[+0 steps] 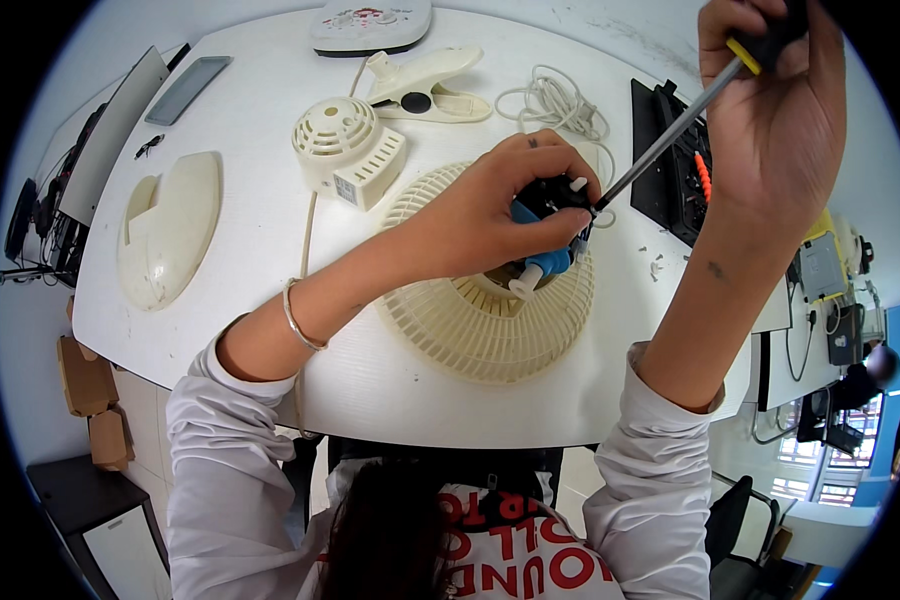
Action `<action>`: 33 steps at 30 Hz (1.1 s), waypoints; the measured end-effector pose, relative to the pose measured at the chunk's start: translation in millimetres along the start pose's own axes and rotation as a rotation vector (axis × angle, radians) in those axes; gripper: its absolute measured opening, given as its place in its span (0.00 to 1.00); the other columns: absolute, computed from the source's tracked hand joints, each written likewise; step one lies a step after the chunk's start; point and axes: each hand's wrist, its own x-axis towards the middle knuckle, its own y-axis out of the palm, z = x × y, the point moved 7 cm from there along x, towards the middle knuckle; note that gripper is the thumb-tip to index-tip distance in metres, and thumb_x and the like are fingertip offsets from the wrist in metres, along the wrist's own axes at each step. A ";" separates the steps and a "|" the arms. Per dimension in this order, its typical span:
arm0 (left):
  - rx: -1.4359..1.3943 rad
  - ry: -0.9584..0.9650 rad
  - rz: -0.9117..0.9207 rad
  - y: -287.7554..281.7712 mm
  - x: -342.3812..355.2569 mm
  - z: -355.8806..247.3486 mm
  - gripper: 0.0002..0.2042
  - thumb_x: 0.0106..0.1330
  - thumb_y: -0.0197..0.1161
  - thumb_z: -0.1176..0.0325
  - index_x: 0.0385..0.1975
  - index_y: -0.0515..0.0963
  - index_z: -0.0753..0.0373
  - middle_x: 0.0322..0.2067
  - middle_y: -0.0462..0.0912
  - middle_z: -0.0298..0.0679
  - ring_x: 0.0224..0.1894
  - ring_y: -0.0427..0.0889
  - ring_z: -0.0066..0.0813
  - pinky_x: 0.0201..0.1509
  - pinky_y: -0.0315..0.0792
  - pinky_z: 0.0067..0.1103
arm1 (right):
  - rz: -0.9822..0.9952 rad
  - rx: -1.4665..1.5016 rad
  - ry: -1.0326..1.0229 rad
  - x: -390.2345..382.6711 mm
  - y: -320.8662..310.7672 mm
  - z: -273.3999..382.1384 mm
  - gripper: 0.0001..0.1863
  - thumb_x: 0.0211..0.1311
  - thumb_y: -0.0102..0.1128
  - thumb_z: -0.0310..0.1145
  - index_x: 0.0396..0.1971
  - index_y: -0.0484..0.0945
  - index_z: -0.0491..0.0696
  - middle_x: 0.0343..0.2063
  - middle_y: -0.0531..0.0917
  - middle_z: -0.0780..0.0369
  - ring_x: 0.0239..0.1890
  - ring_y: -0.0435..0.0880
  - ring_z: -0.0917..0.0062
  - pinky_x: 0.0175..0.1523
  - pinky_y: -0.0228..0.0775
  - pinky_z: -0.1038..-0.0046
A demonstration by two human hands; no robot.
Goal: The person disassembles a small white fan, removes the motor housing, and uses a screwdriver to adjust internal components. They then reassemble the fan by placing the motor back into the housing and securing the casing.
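My left hand (500,205) is closed around a small fan motor unit (550,262) with blue and black parts and white plastic pegs, over the middle of a cream fan grille (450,335) lying on the table. In my raised right hand (775,130) is a screwdriver (675,135) with a black and yellow handle. Its long shaft slants down to the left, and the tip meets the black side of the motor unit, beside my left fingertips. My fingers hide much of the unit and part of the grille.
A vented cream housing (340,140), a clip stand (435,85) and a coiled cable (560,105) lie beyond the grille. Loose screws (656,266) are scattered right, near an open black tool case (670,160). Leftward are a curved cream cover (175,235) and a phone (187,90).
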 end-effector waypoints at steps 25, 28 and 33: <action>-0.094 -0.146 -0.055 3.4 1.3 -2.5 0.06 0.60 0.60 0.69 0.34 0.76 0.62 0.38 0.74 0.32 0.42 0.72 0.21 0.50 0.65 0.20 | 0.003 0.294 0.157 3.5 -19.8 18.0 0.22 0.70 0.38 0.38 0.53 0.59 0.35 0.31 0.71 0.62 0.21 0.68 0.85 0.20 0.59 0.86; -0.083 -0.189 -0.084 -0.3 -2.6 -3.2 0.05 0.59 0.61 0.69 0.33 0.77 0.62 0.39 0.75 0.33 0.43 0.73 0.22 0.51 0.65 0.20 | 0.281 0.294 0.352 3.0 -44.8 37.5 0.22 0.66 0.40 0.32 0.54 0.56 0.33 0.32 0.66 0.62 0.23 0.62 0.84 0.24 0.53 0.83; -0.096 -0.165 -0.127 -1.1 -2.5 -4.7 0.05 0.57 0.63 0.71 0.32 0.77 0.61 0.39 0.76 0.34 0.44 0.74 0.23 0.53 0.65 0.22 | 0.245 0.051 0.309 -17.2 -53.5 45.2 0.29 0.70 0.38 0.38 0.61 0.47 0.32 0.30 0.64 0.64 0.20 0.58 0.87 0.20 0.51 0.87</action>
